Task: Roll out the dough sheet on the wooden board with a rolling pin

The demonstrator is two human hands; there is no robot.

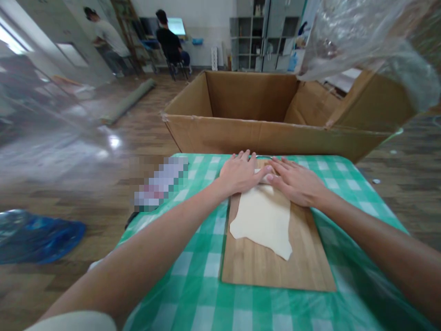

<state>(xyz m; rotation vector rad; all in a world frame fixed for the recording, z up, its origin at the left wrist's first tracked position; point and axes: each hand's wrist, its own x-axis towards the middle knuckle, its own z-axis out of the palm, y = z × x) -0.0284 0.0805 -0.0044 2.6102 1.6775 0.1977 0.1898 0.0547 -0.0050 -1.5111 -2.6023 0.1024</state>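
Note:
A thin, uneven sheet of pale dough (263, 218) lies on a wooden cutting board (279, 271). At its far end, a pale rolled-looking part (264, 176) shows between my thumbs; I cannot tell whether it is folded dough or a separate thing. My left hand (241, 172) rests over the far left of the board, fingers stretched forward. Opposite it, my right hand (294, 181) lies across the far right side, also with fingers extended. Both thumbs point inward and nearly meet above the dough. What lies under the palms is hidden.
A green-and-white checked cloth (193, 276) covers the table. Beyond stands a large cardboard box (248, 133), with clear plastic (351, 41) at upper right. A blurred item (161, 184) lies at the table's left edge. Blue plastic (44, 236) is on the floor. Two people are farther back.

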